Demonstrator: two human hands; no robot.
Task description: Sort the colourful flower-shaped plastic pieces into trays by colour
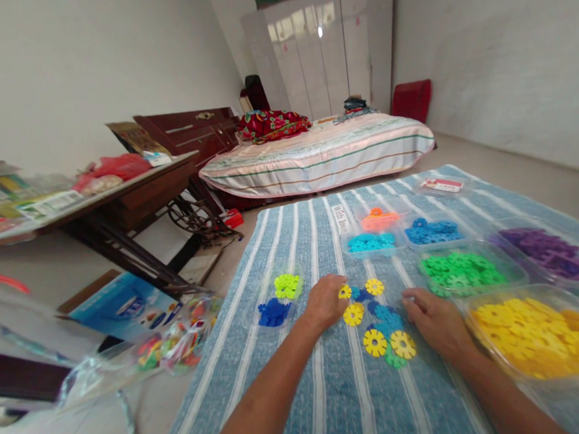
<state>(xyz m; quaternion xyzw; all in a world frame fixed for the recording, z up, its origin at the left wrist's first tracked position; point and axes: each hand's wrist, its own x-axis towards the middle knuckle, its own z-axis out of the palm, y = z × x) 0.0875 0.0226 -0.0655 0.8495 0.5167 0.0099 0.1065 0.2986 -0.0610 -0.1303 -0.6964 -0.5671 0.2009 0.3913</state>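
Note:
In the head view, a built piece of interlocking plastic snowflake discs lies on the striped cloth between my hands. It has yellow discs (375, 342) at its edges, blue discs (388, 316) in the middle and a green disc (395, 358) at the near end. My left hand (327, 301) is closed at its far left, fingertips on a yellow snowflake disc (344, 291). To the right of the piece, slightly apart from it, my right hand (435, 319) has curled fingers; whatever they hold is hidden.
Clear tubs of yellow (539, 338), green (461, 271), purple (545, 250), blue (433, 231), light blue (372, 242) and orange discs (380, 219) stand right and beyond. At left, another tub holds lime (288, 286) and dark blue discs (274, 313). A lidded box (442, 185) lies at the far edge.

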